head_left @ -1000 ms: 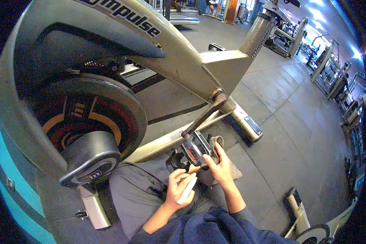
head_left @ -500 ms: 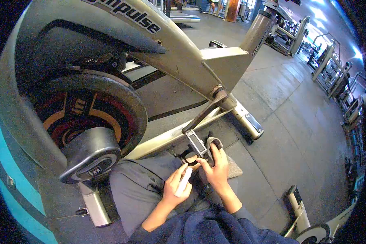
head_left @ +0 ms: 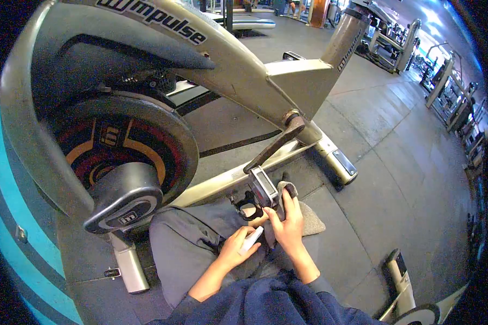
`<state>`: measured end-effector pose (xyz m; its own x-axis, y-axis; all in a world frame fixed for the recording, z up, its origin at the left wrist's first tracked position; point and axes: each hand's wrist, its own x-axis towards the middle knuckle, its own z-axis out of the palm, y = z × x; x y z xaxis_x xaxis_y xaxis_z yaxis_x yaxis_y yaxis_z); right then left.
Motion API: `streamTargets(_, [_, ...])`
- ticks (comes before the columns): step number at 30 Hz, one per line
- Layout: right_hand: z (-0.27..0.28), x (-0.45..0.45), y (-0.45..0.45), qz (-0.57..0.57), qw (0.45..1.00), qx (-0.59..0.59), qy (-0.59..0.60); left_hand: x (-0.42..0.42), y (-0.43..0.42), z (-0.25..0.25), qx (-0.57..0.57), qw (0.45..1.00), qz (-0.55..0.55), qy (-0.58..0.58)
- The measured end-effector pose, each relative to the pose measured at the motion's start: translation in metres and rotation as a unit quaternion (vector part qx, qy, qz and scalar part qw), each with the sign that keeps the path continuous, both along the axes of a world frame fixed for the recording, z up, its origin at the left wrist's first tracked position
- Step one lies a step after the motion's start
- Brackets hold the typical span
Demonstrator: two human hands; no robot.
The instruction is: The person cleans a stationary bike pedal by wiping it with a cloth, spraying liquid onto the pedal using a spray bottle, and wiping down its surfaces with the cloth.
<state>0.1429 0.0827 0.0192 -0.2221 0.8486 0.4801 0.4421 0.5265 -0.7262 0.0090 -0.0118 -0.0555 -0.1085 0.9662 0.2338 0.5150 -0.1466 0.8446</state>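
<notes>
As the head view looks down past a dark blue sleeve, the person's two hands are at work low beside an exercise bike (head_left: 238, 65). The left hand (head_left: 234, 253) is closed around a white stick (head_left: 252, 240), pinching it between thumb and fingers, with its upper end slanting toward the right hand (head_left: 288, 230). That right hand is partly curled: its thumb reaches the lower end of the pedal (head_left: 264, 187), while its fingertips rest against a grey cloth (head_left: 312, 219) bunched just beside the pedal. Whether the fingers grip the cloth firmly cannot be told.

The pedal hangs tilted at the lower end of the crank arm (head_left: 275, 145), between the bike's frame and the person's lap. A black strap (head_left: 238, 205) sits on the pedal's left side in the picture, near the left hand. The cloth spreads out behind the right hand, over the dark floor (head_left: 385, 200).

Left of the hands lie the trouser legs (head_left: 187, 246), folded close to the bike, and beyond them the big dark wheel (head_left: 173, 157) in its guard. At the lower right, part of another machine (head_left: 401, 276) stands well apart from the hands.
</notes>
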Motion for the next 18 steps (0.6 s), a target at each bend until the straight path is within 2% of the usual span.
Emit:
streamTargets(5, [-0.002, 0.006, -0.002, 0.02, 0.999, -0.035, 0.034, -0.013, 0.004, 0.0, -0.011, 0.995, -0.086, 0.046])
streamTargets(7, [-0.005, 0.009, -0.001, 0.02, 0.998, -0.039, 0.036, -0.019, 0.006, 0.001, 0.016, 0.987, -0.108, 0.114])
streamTargets(8, [-0.008, 0.012, 0.0, 0.024, 0.998, -0.042, 0.035, -0.019, 0.006, -0.001, 0.016, 0.987, -0.109, 0.116])
streamTargets(10, [-0.018, 0.016, 0.002, 0.037, 0.996, -0.055, 0.057, -0.02, 0.006, -0.009, -0.033, 0.993, -0.102, 0.046])
streamTargets(12, [-0.02, 0.016, 0.001, 0.054, 0.993, -0.068, 0.081, -0.016, 0.007, -0.018, -0.013, 0.996, -0.06, 0.059])
streamTargets(14, [-0.019, 0.015, -0.001, 0.074, 0.98, -0.093, 0.161, -0.01, 0.008, -0.018, 0.058, 0.993, -0.02, 0.098])
streamTargets(18, [-0.033, 0.021, -0.004, 0.046, 0.983, -0.085, 0.154, 0.0, 0.007, -0.008, 0.078, 0.989, -0.04, 0.118])
